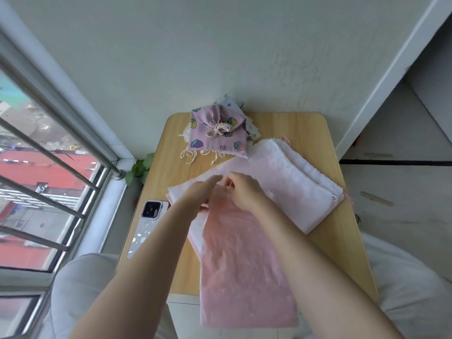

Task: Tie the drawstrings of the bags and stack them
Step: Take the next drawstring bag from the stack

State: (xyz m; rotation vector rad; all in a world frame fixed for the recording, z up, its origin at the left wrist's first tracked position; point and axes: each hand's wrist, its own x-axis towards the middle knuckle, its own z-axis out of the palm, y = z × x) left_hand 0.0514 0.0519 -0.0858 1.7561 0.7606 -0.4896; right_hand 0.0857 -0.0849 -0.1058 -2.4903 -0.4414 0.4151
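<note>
Now: working the mouth of a pink bag, untied.
Left hand and right hand meet at its far end on the table; finger closure cannot be told. Next, probably: find both drawstrings, knot, stack on the tied strawberry-print bag.

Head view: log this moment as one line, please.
phase: tying | left hand and right hand: at top of pink bag, grip unclear | tied strawberry bag on stack, far side of table
</note>
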